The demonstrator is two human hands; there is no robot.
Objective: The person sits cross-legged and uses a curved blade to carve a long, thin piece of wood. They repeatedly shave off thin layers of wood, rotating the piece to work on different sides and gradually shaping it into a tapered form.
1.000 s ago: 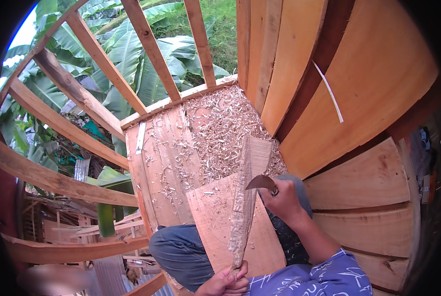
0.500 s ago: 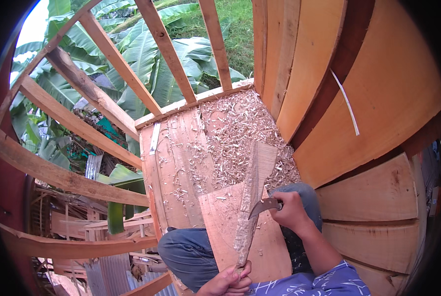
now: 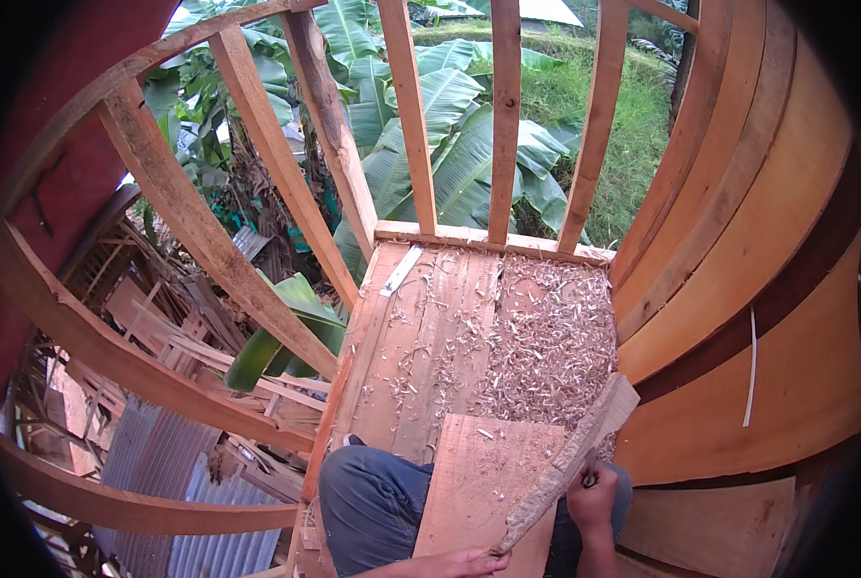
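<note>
My left hand [image 3: 476, 562] is closed round the narrow near end of a long, rough-hewn piece of wood [image 3: 567, 462]. The piece slants up and away to the right and widens into a pale, flat-cut far end. In my closed right hand [image 3: 592, 501] is a curved knife [image 3: 590, 477], held close to the right side of the wood. Most of its blade is hidden behind the piece. Beneath lies a flat wooden board [image 3: 459, 482], resting across my lap with a few shavings on it.
Curled shavings [image 3: 546, 337] cover much of the plank floor [image 3: 378, 385]. A slatted wooden railing [image 3: 506, 125] bounds the far and left sides, with banana leaves and scrap lumber beyond. A plank wall [image 3: 768, 318] rises on the right. A white strip [image 3: 399, 272] lies by the floor's far left corner.
The view has swung left and up. The wood's far end now leans to the right, and the knife's blade, seen across the wood before, is now mostly hidden behind it.
</note>
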